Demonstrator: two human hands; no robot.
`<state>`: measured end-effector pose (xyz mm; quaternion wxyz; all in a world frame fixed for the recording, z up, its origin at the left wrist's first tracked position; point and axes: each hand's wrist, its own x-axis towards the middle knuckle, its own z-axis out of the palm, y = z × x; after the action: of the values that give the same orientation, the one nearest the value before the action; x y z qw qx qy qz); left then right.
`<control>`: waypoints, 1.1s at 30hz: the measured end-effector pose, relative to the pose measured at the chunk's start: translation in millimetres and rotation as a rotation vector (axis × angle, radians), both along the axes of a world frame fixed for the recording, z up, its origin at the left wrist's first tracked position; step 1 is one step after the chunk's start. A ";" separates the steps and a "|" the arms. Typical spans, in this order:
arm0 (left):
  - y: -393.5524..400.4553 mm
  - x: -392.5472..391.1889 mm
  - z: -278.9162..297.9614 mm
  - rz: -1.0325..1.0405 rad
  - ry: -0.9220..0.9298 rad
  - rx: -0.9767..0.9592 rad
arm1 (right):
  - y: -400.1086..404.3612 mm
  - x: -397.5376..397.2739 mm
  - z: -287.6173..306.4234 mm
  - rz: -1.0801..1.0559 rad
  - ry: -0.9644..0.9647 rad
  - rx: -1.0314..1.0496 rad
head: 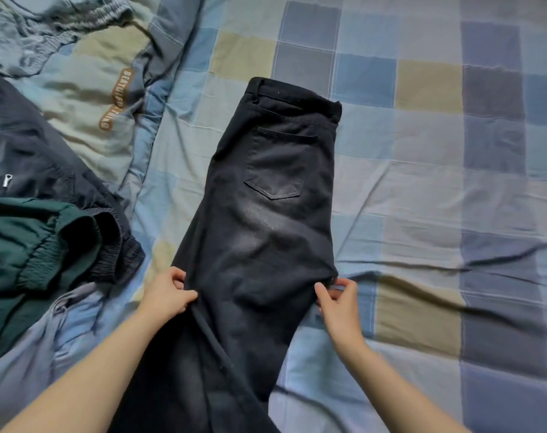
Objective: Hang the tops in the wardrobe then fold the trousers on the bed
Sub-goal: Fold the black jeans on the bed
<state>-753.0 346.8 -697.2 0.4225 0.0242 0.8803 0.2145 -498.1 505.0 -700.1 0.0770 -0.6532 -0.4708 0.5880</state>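
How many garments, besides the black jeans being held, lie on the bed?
2 clearly: a dark navy garment at far left, and a dark green one just below, overlapping it. Crumpled fabric near them could hide more.

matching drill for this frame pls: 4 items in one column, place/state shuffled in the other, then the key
1. black trousers
2. green garment
3. left hand
4. right hand

A. bunched at the bed's left edge
B. pinching the trousers' right edge
C. laid flat mid-bed, back pocket up
D. pinching the trousers' left edge

Pairs: 1-C, 2-A, 3-D, 4-B
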 end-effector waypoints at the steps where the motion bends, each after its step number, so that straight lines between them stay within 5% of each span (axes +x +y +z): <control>1: -11.9 13.5 1.7 0.046 -0.033 -0.053 | -10.7 1.5 3.1 -0.057 0.035 -0.075; 9: -63.0 100.9 19.6 0.165 -0.166 -0.148 | -110.7 21.2 10.8 0.274 -0.001 -0.594; 15: -77.7 129.2 23.5 0.190 -0.320 -0.089 | -165.0 62.7 18.4 0.727 -0.198 -0.373; 23: -129.2 105.6 25.9 0.429 -0.523 0.235 | -261.9 74.9 68.6 0.896 -0.115 -0.031; 30: -198.8 72.6 34.8 0.144 -0.502 0.224 | -344.6 22.0 76.0 1.132 0.031 -0.276; 33: -216.4 64.5 23.9 0.095 -0.431 0.197 | -312.6 10.8 61.4 0.759 -0.153 -0.208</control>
<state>-688.5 130.4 -673.3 0.5857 -0.0226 0.7446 0.3194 -487.4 192.4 -638.8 -0.2476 -0.4789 -0.6211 0.5689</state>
